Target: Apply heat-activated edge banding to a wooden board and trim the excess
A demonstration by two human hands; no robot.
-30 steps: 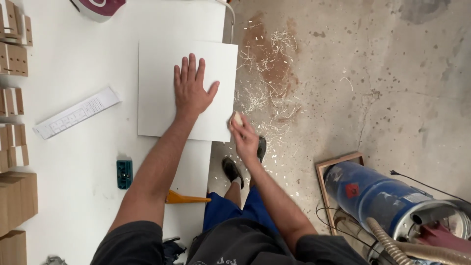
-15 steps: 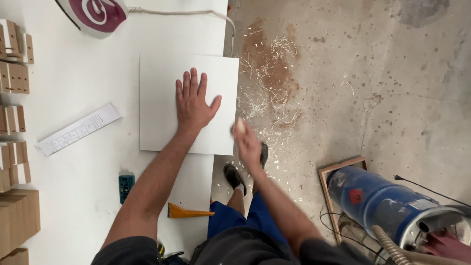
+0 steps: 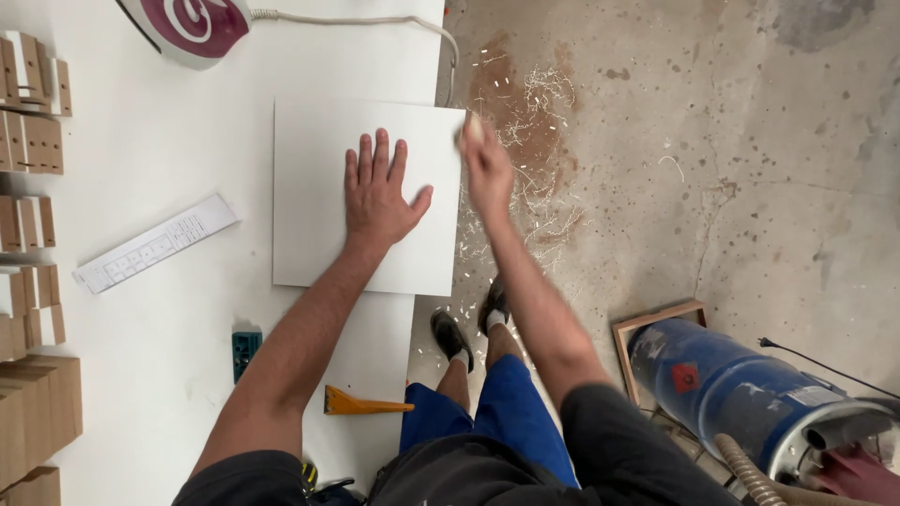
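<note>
A square white panel (image 3: 314, 197) lies flat on the white table (image 3: 169, 356), its right edge at the table's right rim. My left hand (image 3: 378, 190) presses flat on the panel, fingers spread. My right hand (image 3: 486, 164) is closed around a small pale block (image 3: 472, 126) held against the panel's right edge near its far corner. White shavings (image 3: 534, 122) litter the concrete floor just beyond that edge.
A clothes iron (image 3: 192, 23) with its cord sits at the table's far end. Small wooden pieces (image 3: 28, 141) line the left side, with a white ruler-like strip (image 3: 155, 244), a teal tool (image 3: 246, 351) and an orange scraper (image 3: 361, 405). A blue vacuum drum (image 3: 741, 394) stands right.
My right hand has slid with the block along the panel's right edge from the near corner up to the far corner. The left hand has stayed pressed on the panel.
</note>
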